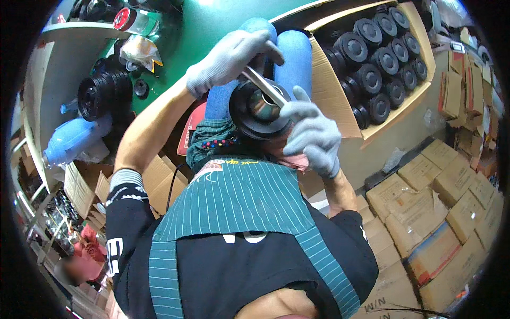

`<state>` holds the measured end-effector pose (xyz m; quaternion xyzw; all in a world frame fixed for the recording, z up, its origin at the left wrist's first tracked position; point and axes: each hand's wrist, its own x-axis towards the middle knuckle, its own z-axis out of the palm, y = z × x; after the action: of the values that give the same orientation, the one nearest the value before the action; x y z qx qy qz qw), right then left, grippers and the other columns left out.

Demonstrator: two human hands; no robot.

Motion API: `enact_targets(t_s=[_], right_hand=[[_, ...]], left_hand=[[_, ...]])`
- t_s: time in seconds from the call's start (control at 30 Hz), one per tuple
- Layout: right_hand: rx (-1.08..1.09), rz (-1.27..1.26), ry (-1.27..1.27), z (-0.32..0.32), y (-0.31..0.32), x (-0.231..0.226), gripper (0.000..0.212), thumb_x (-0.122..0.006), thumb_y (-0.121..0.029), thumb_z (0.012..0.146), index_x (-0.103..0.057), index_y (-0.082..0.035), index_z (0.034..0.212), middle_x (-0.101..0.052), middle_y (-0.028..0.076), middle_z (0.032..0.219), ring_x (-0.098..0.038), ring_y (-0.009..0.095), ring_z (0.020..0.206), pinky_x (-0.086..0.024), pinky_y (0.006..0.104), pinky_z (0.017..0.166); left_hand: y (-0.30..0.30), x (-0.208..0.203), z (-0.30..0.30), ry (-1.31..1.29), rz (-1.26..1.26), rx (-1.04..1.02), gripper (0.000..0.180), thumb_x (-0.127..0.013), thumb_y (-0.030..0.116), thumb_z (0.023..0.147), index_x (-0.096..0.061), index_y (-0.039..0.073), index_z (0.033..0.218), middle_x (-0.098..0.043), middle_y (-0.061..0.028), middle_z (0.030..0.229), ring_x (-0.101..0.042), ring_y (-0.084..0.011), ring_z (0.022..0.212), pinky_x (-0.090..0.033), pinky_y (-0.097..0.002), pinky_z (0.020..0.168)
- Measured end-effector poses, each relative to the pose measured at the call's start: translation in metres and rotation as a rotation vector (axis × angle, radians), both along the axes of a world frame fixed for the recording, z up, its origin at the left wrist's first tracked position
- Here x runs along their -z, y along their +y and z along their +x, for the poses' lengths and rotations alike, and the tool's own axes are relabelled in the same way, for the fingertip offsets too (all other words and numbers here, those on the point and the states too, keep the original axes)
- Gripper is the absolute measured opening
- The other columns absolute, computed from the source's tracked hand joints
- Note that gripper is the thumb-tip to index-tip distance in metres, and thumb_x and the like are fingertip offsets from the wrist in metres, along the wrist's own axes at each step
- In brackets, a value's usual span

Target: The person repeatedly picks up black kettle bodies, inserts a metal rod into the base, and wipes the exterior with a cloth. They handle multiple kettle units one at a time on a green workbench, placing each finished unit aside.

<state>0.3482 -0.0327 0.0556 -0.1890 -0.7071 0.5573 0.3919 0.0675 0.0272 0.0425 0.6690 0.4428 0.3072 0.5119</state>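
Cartons [417, 226], lidded jar [142, 23], perhaps a blue bottle [74, 141]

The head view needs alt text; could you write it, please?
A gloved left hand and right hand are at opposite ends of a metal bar over a round black part; an open carton of black pieces stands at right.

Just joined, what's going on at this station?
A seated person in grey gloves is working on a black round part with a shiny metal centre, at their lap. A slim metal bar slants over it, from under the left hand to the fingers of the right hand; how firmly either grips it isn't clear. An open cardboard box of similar black round pieces stands ahead to the right.
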Motion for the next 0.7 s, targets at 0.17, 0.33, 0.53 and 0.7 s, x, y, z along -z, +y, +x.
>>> enact_targets(t_s=[0.17, 0.33, 0.53, 0.7], right_hand=[[-0.235, 0.414, -0.234, -0.017, 0.020, -0.026, 0.020, -0.074, -0.022, 0.074, -0.064, -0.011, 0.061, -0.052, 0.003, 0.060, -0.065, 0.024, 0.076, -0.049, 0.0608, 0.114], [-0.610, 0.548, -0.404, -0.067, 0.009, -0.042, 0.029, -0.073, -0.031, 0.086, -0.063, -0.013, 0.066, -0.052, 0.001, 0.057, -0.056, 0.020, 0.057, -0.046, 0.0396, 0.060], [-0.575, 0.583, -0.406, -0.112, 0.014, -0.041, 0.023, -0.069, -0.033, 0.093, -0.072, -0.014, 0.080, -0.059, -0.001, 0.063, -0.061, 0.018, 0.059, -0.050, 0.0336, 0.059], [-0.267, 0.614, -0.459, -0.080, 0.030, -0.047, 0.031, -0.074, -0.036, 0.092, -0.079, -0.015, 0.114, -0.073, 0.004, 0.086, -0.074, 0.024, 0.091, -0.059, 0.0448, 0.097]], left_hand=[[0.046, 0.016, 0.021, -0.044, -0.449, 0.184, 0.077, -0.031, 0.057, 0.117, -0.084, 0.002, 0.104, -0.071, -0.0058, 0.073, -0.061, -0.0119, 0.059, -0.051, -0.0273, 0.060], [0.064, 0.047, 0.088, -0.378, -0.453, 0.528, 0.068, -0.042, 0.052, 0.117, -0.082, 0.001, 0.095, -0.072, -0.0072, 0.073, -0.064, -0.0117, 0.060, -0.053, -0.0285, 0.061], [0.062, 0.048, 0.100, -0.619, -0.558, 0.609, 0.069, -0.047, 0.051, 0.116, -0.083, -0.003, 0.092, -0.066, -0.0074, 0.060, -0.061, -0.0105, 0.054, -0.051, -0.0283, 0.055], [0.097, 0.048, 0.040, -0.301, -0.366, 0.381, 0.055, -0.047, 0.050, 0.116, -0.078, 0.007, 0.129, -0.078, -0.0102, 0.095, -0.069, -0.0124, 0.075, -0.056, -0.0313, 0.067]])
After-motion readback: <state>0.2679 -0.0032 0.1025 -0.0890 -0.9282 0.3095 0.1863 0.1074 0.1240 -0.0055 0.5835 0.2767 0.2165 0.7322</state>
